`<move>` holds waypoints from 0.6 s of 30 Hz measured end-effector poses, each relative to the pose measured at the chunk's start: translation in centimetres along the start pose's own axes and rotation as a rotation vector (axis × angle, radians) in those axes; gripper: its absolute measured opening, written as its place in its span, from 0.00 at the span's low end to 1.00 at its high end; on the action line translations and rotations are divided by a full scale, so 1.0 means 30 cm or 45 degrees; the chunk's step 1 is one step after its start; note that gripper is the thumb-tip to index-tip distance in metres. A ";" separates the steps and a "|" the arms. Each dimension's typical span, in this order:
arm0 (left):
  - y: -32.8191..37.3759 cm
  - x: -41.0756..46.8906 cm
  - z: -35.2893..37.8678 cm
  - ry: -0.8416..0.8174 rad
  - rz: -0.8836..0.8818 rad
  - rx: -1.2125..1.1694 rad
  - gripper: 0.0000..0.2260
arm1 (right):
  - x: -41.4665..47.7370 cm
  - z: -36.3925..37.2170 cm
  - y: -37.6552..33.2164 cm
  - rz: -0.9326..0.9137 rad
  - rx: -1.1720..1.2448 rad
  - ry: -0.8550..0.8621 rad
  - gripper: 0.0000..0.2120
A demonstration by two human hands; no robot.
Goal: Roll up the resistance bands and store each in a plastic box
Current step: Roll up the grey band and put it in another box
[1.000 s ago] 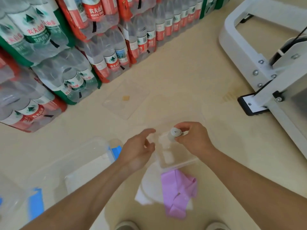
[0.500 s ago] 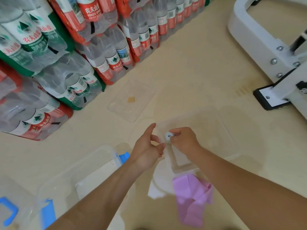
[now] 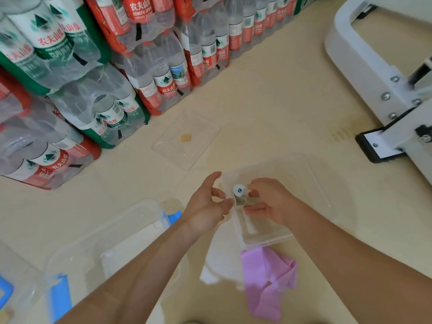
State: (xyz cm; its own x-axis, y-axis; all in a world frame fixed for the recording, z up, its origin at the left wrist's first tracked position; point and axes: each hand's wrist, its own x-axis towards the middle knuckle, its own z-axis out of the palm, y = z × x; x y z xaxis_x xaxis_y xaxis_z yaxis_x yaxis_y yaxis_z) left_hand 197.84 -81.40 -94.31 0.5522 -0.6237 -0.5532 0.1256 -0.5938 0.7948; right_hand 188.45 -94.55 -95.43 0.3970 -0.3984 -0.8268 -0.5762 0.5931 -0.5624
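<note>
A small white rolled band (image 3: pixel 239 190) is held above a clear plastic box (image 3: pixel 311 183) on the floor. My right hand (image 3: pixel 268 201) pinches the roll from the right side. A short loose tail hangs under the roll. My left hand (image 3: pixel 207 204) is just left of it, thumb raised, with loosely curled fingertips touching the tail. A purple band (image 3: pixel 268 281) lies crumpled on the floor in front of the box. A white band (image 3: pixel 219 258) lies partly under it.
A clear lid (image 3: pixel 187 139) lies on the floor beyond my hands. A larger clear box with blue latches (image 3: pixel 112 232) stands at the left. Wrapped packs of water bottles (image 3: pixel 105 73) line the left and back. A white machine frame (image 3: pixel 378 73) stands at the right.
The camera moved in closer. The roll and both hands stayed together over the clear box. A short tail now hangs under the roll.
</note>
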 end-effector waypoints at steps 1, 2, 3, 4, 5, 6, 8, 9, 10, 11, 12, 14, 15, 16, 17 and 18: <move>0.005 -0.001 -0.005 0.002 0.001 -0.019 0.27 | -0.003 0.000 -0.004 -0.007 -0.037 0.004 0.04; 0.013 -0.001 -0.011 0.012 -0.002 -0.042 0.25 | -0.004 -0.002 -0.007 -0.015 -0.076 0.009 0.02; 0.023 -0.001 -0.018 0.031 -0.010 -0.064 0.23 | -0.007 -0.003 -0.013 -0.021 -0.115 0.010 0.01; 0.032 0.001 -0.025 0.059 -0.017 -0.079 0.21 | -0.009 -0.006 -0.017 -0.023 -0.155 0.013 0.02; 0.038 0.007 -0.034 0.100 -0.015 -0.079 0.19 | -0.013 -0.010 -0.022 -0.026 -0.200 0.021 0.03; 0.039 0.020 -0.048 0.159 0.002 -0.042 0.18 | -0.017 -0.012 -0.030 -0.037 -0.264 0.031 0.04; 0.036 0.060 -0.090 0.293 0.057 0.168 0.17 | -0.037 -0.021 -0.049 -0.088 -0.465 0.046 0.07; 0.033 0.088 -0.116 0.329 0.067 0.323 0.18 | -0.053 -0.026 -0.064 -0.125 -0.563 0.042 0.08; 0.033 0.116 -0.140 0.328 0.064 0.504 0.19 | -0.072 -0.032 -0.080 -0.165 -0.629 0.025 0.08; 0.032 0.150 -0.159 0.289 0.047 0.702 0.20 | -0.091 -0.037 -0.097 -0.204 -0.662 0.000 0.08; 0.031 0.182 -0.172 0.226 0.020 0.916 0.21 | -0.108 -0.043 -0.113 -0.244 -0.673 -0.022 0.08; 0.028 0.239 -0.178 0.057 -0.054 1.345 0.23 | -0.136 -0.046 -0.148 -0.346 -0.666 -0.039 0.07; 0.024 0.264 -0.173 -0.026 -0.093 1.521 0.23 | -0.146 -0.045 -0.163 -0.395 -0.655 -0.042 0.07; 0.016 0.289 -0.166 -0.094 -0.120 1.648 0.24 | -0.152 -0.043 -0.176 -0.432 -0.646 -0.050 0.07; 0.011 0.309 -0.160 -0.143 -0.151 1.721 0.24 | -0.158 -0.041 -0.186 -0.458 -0.645 -0.068 0.08; 0.005 0.324 -0.155 -0.147 -0.169 1.741 0.23 | -0.163 -0.040 -0.193 -0.478 -0.649 -0.088 0.08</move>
State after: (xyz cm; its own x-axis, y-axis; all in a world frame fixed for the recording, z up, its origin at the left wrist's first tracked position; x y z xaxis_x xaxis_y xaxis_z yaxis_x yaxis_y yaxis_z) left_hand 207.07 -85.20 -98.41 0.5205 -0.5221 -0.6756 -0.7681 -0.6319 -0.1034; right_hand 188.99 -96.85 -88.14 0.6733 -0.4580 -0.5804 -0.6499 0.0077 -0.7600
